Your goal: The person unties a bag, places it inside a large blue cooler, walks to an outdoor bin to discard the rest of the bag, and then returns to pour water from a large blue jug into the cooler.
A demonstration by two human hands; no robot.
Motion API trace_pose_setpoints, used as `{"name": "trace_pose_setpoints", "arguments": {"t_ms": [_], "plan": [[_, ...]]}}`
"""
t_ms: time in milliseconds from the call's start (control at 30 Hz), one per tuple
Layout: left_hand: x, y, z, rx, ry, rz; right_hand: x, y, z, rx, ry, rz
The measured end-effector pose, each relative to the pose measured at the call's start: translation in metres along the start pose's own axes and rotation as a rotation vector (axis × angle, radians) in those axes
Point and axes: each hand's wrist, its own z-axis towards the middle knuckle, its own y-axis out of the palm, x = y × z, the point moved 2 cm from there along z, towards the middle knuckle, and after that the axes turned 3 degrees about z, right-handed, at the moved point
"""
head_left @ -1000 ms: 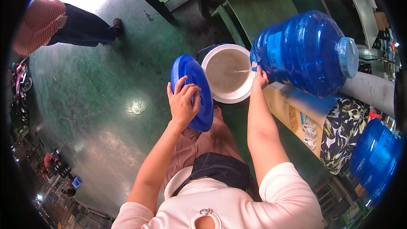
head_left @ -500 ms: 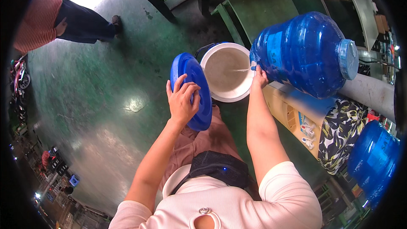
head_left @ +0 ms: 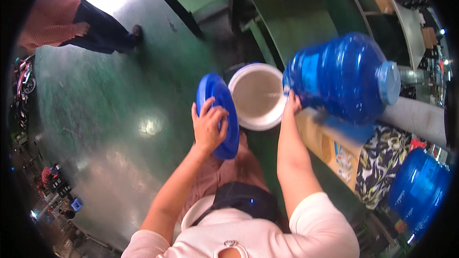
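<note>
With my left hand (head_left: 209,126) I hold a round blue lid (head_left: 217,88) on edge, fingers bent against its face. Just right of it stands an open white bucket (head_left: 259,126), its inside pale and partly filled with what looks like water. A large blue water jug (head_left: 337,79) lies on its side to the right, its capped neck pointing away from the bucket. My right hand (head_left: 292,103) grips the small tap (head_left: 286,91) at the jug's bottom end. From there a thin stream of water runs into the bucket.
A second blue jug (head_left: 418,191) is at the lower right, near a leaf-patterned cloth (head_left: 382,162) and a tan board (head_left: 330,148). Green tables (head_left: 291,24) stand ahead. At the far left is another person (head_left: 98,26). A shelf (head_left: 406,28) rises at the upper right.
The whole view has shifted, so bucket, jug and lid sit lower in the picture. Both hands keep their holds, and the water still runs.
</note>
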Motion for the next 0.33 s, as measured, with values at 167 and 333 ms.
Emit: {"name": "trace_pose_setpoints", "arguments": {"t_ms": [167,333], "plan": [[-0.014,0.004,-0.014,-0.083,-0.036,-0.066,0.045,0.007,0.0,-0.213,0.208,0.614],[-0.009,0.013,0.002,-0.091,0.009,-0.051,0.015,0.016,0.015,-0.192,0.142,0.554]]}}
